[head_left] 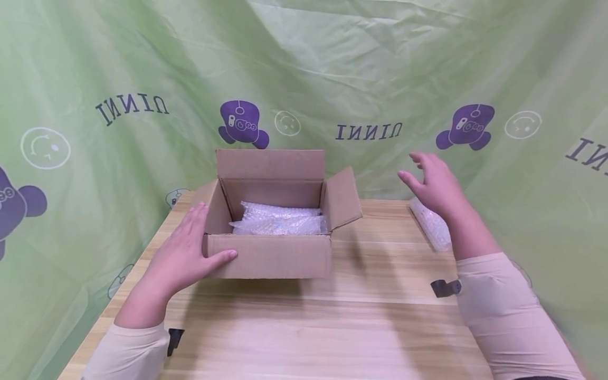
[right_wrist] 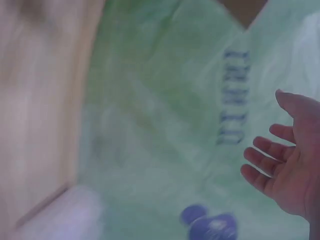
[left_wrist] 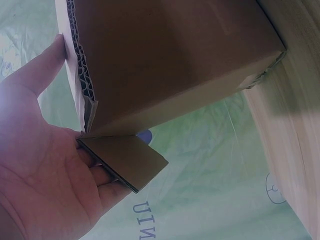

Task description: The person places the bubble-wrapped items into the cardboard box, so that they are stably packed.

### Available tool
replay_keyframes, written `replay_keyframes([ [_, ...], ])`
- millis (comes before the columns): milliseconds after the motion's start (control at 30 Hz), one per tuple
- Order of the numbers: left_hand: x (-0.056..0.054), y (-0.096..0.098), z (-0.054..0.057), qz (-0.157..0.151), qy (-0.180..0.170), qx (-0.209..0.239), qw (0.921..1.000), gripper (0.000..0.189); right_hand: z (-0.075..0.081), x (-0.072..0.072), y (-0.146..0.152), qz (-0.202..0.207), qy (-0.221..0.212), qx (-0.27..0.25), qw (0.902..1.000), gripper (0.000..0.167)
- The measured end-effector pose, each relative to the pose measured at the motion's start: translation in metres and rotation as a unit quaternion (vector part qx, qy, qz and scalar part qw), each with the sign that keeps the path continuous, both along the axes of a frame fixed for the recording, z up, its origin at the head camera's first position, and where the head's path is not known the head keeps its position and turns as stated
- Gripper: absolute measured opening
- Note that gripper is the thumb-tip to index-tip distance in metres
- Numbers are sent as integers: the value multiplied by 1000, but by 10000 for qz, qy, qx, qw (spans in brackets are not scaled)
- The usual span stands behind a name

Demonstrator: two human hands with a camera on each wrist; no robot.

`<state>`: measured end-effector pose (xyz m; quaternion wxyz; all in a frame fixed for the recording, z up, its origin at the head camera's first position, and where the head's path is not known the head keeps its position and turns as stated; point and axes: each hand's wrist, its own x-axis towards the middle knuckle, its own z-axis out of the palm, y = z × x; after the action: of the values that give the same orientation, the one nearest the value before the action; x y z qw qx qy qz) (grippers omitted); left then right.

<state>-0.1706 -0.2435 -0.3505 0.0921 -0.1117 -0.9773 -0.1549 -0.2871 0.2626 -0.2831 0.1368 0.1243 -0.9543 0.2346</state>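
Note:
An open cardboard box (head_left: pixel 268 256) stands on the table with its flaps spread. Bubble-wrapped packages (head_left: pixel 280 226) lie inside it. My left hand (head_left: pixel 182 253) rests at the box's near left corner, its thumb on the front flap and its straight fingers on the left flap (left_wrist: pixel 127 157). In the left wrist view that flap partly hides the fingers. Off to the right, my right hand (head_left: pixel 434 182) is raised with fingers spread loosely and nothing in it. Below it, partly hidden by the forearm, a bubble-wrapped item (head_left: pixel 429 224) lies at the table's right edge.
The wooden table (head_left: pixel 332 327) reaches back to a green printed cloth (head_left: pixel 370 63), which hangs behind and along both sides. The box's right flap (head_left: pixel 344 198) sticks out toward the right hand. Black straps (head_left: pixel 445 288) show at both wrists.

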Motion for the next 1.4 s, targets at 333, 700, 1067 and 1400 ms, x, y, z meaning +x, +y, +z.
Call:
replay_keyframes([
  [333, 0, 0, 1, 10, 2, -13, 10000, 117, -64, -14, 52, -742, -381, 556, 9950, 78],
  [700, -1, 0, -2, 33, 29, 8, 10000, 118, -123, -12, 85, -1273, -659, 730, 9870, 86],
  [1067, -1, 0, -3, 28, 73, -4, 10000, 117, -157, -6, 92, -1408, -1280, 1218, 9741, 93],
  [1400, 0, 0, -4, 63, 62, 15, 10000, 118, -171, -9, 89, -1303, -1653, 1129, 9711, 79],
])
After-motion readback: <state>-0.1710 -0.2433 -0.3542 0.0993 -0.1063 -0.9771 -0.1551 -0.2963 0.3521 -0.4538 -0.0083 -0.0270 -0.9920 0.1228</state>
